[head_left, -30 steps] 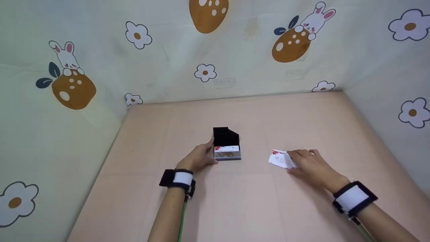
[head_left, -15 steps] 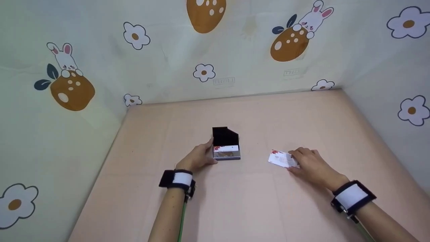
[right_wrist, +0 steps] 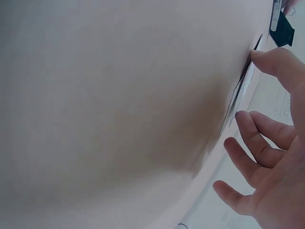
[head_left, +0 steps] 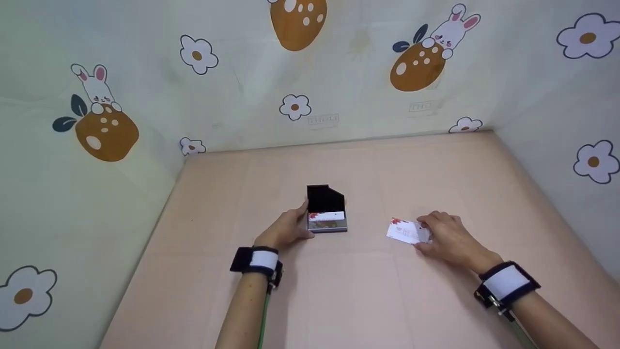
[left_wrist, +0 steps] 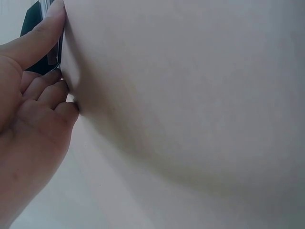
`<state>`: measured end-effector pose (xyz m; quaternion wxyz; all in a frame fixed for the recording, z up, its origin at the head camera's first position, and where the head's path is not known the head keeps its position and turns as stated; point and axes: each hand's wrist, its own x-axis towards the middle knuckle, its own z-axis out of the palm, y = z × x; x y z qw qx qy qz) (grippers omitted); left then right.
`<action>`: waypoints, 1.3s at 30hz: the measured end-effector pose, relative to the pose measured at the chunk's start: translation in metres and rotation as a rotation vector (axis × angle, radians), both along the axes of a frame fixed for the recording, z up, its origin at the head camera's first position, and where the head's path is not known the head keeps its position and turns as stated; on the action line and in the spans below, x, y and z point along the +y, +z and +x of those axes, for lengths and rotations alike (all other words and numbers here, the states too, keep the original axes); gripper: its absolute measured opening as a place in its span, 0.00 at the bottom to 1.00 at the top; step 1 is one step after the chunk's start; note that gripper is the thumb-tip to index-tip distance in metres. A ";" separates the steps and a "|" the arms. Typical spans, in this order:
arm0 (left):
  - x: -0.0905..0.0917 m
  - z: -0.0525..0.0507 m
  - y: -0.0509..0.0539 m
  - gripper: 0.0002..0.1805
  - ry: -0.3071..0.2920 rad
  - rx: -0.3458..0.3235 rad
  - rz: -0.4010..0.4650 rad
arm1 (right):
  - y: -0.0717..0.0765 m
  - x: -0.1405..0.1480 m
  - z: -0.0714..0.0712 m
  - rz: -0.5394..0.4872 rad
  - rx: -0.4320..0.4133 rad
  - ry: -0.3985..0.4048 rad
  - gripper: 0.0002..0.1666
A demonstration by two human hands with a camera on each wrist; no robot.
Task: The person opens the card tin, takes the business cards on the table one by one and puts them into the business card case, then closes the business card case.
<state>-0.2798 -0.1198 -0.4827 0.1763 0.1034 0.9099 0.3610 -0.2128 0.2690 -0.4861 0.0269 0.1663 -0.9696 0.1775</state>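
A card case (head_left: 325, 199) stands with its black lid raised near the middle of the table. Inside it, above the silvery front, shows a white business card (head_left: 330, 215) with a red pattern. My left hand (head_left: 285, 227) holds the case by its left side, thumb at the near corner. To the right, white business cards (head_left: 405, 231) with red flowers lie low over the table. My right hand (head_left: 449, 241) pinches their right end between thumb and fingertips. The right wrist view shows the cards' thin edges (right_wrist: 242, 86) slightly apart; their exact number cannot be told.
The pale pink table (head_left: 358, 291) ends at a printed curtain (head_left: 242, 97) behind and on both sides. Each wrist wears a black and white strap, the left strap (head_left: 264, 259) and the right strap (head_left: 508, 282). Green cables run back along the forearms.
The right hand's fingers have drawn back slightly to the right, uncovering more of the cards. The left hand and the case have stayed in place; the head view shifted slightly.
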 end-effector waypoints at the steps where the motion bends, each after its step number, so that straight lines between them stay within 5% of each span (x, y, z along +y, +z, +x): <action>1: 0.000 0.000 0.000 0.52 0.001 0.001 -0.003 | 0.000 -0.001 0.000 0.010 0.019 0.009 0.36; 25: -0.001 0.001 0.000 0.51 0.007 0.009 -0.009 | 0.004 -0.028 -0.013 0.084 0.258 0.134 0.37; 39: 0.000 0.002 0.000 0.52 0.018 0.003 -0.006 | 0.009 -0.048 -0.025 0.035 0.262 0.172 0.39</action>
